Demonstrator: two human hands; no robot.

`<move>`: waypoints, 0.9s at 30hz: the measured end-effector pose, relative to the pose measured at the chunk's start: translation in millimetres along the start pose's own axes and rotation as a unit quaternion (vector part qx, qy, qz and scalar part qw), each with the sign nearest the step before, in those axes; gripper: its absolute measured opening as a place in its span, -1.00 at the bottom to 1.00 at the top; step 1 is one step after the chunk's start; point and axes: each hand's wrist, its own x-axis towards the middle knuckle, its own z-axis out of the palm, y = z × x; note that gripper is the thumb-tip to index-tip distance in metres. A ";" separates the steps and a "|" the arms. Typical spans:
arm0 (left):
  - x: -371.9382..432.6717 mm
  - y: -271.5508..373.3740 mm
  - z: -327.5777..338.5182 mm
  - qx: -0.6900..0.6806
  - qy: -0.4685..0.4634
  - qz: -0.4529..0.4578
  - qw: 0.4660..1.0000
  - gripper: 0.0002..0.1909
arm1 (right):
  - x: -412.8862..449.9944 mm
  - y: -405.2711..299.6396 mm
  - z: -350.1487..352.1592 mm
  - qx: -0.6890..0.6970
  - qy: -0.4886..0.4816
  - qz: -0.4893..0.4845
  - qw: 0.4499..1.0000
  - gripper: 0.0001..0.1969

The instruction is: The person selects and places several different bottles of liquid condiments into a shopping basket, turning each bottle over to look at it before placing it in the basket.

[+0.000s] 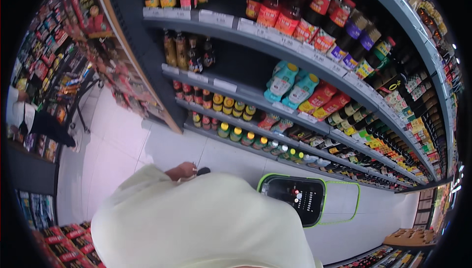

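My left hand (184, 170) hangs low beside my pale shirt (199, 220), its fingers curled. Whether it holds anything is unclear. A small dark rounded thing (203, 171), perhaps a shoe tip, shows just beyond the fingers. My right hand is out of view. To the right of my body, a black shopping basket (311, 198) with a bright green rim stands on the floor. Its green handle (357, 198) extends to the right. Small red and white spots show inside, too small to make out. Before me rises a grey shelf unit (254, 32) stocked with bottles.
Red-capped sauce bottles (287, 10) line an upper shelf, with teal bottles (282, 80) below. Yellow-capped bottles (250, 138) stand on the bottom shelf. Another person (48, 124) is at the far left beside a dark cart (83, 98). Red-and-black packages (70, 246) sit at lower left.
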 end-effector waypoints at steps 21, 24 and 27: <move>-21.8 -148.2 -16.1 -0.153 0.023 -0.120 0.981 -0.55 | 2.9 -305.6 113.2 0.199 -0.159 -0.101 0.962 -0.81; -23.1 -121.5 -6.4 -0.143 0.000 -0.137 0.980 -0.54 | 6.1 -392.1 99.9 0.180 -0.162 -0.161 0.957 -0.79; -26.3 -126.6 29.2 -0.175 0.018 -0.163 0.971 -0.53 | 2.0 -468.1 97.7 0.159 -0.163 -0.214 0.950 -0.77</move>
